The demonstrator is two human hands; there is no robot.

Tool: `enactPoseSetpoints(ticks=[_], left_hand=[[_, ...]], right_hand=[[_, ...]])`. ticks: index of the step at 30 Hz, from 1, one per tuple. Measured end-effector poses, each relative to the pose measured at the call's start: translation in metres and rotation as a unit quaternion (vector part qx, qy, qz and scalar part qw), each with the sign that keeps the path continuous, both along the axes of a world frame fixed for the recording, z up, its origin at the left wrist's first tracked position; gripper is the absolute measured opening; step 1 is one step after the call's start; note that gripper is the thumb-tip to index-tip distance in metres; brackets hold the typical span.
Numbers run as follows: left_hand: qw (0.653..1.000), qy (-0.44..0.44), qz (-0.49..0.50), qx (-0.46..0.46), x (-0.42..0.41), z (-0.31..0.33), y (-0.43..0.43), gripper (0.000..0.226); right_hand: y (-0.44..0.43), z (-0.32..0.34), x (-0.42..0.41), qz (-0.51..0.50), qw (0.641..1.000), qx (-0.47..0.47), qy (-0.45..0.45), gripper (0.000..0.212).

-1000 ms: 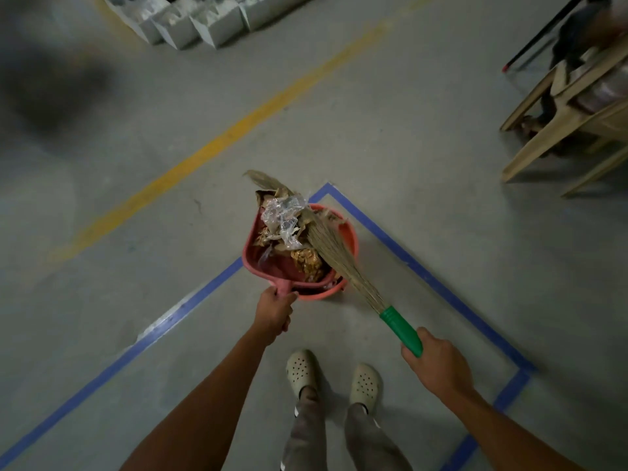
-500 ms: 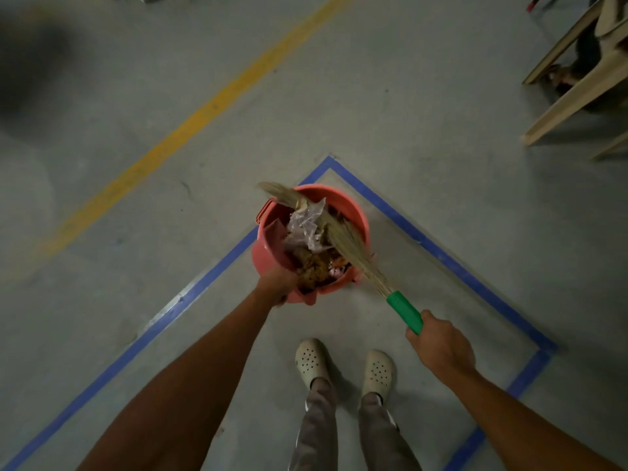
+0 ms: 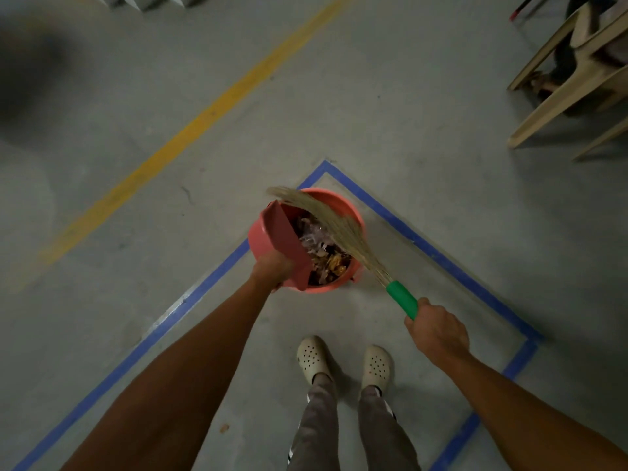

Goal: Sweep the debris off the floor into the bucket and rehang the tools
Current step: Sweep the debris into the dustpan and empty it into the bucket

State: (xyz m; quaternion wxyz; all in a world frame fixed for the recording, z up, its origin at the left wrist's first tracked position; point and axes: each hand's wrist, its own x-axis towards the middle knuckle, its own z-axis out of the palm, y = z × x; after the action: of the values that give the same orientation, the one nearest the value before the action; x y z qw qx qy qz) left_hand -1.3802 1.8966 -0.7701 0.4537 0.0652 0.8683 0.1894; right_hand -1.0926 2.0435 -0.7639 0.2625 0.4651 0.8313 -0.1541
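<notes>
Bucket: the salmon-red bucket (image 3: 353, 212) stands on the concrete floor (image 3: 407, 113), just inside the far corner of a blue tape outline (image 3: 424, 249).
Debris: crumpled clear plastic and brown scraps (image 3: 328, 258) lie inside the bucket, filling its right and near part.
Dustpan: the dark red dustpan (image 3: 289, 239) is tipped steeply over the bucket's left side, its flat face turned toward the debris and its far corner sticking up past the rim.
Left hand: the left hand (image 3: 272, 271) is clenched around the near end of the dustpan, at the bucket's near-left edge; the handle itself is hidden under the fingers.
Broom: the grass broom (image 3: 346, 232) lies slanted across the bucket's opening from near right to far left, its bristle tips reaching out past the far-left rim.
Right hand: the right hand (image 3: 436, 331) grasps the low end of the broom's green handle (image 3: 402, 299), near and to the right of the bucket.
Feet: 2 pale perforated clogs (image 3: 312, 358) stand side by side, near the bucket and inside the tape outline.
Surroundings: a yellow line (image 3: 204, 120) runs diagonally across the floor at far left; beige plastic chair legs (image 3: 577, 79) show at far right.
</notes>
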Motion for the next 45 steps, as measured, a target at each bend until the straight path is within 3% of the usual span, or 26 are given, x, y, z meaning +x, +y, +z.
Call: enactPoseSetpoints(ticks=[10,14,20,26,33,45], left_hand=[[1.000,-0.014,0.024,0.006,0.019,0.035,-0.023,0.022],[0.996,-0.011,0.071,0.046,0.032,0.051,-0.044,0.017],[0.978,-0.028,0.173,0.113,0.063,0.075,-0.088,0.033],[0.950,-0.045,0.254,0.174,0.107,0.100,-0.129,0.034],[0.889,-0.091,0.391,0.219,0.162,0.102,-0.165,0.025],[0.775,-0.015,0.596,0.210,0.290,0.122,-0.238,0.029]], right_hand=[[-0.029,0.033,-0.001,-0.048,0.997,-0.017,0.055,0.035],[-0.044,0.053,-0.002,-0.070,0.993,-0.031,0.091,0.034],[-0.065,0.075,0.005,-0.099,0.982,-0.035,0.157,0.033],[-0.064,0.086,0.008,-0.068,0.988,0.000,0.138,0.037],[-0.053,0.091,0.020,-0.037,0.983,-0.026,0.181,0.034],[-0.091,0.092,0.025,0.209,0.958,-0.107,0.166,0.029]])
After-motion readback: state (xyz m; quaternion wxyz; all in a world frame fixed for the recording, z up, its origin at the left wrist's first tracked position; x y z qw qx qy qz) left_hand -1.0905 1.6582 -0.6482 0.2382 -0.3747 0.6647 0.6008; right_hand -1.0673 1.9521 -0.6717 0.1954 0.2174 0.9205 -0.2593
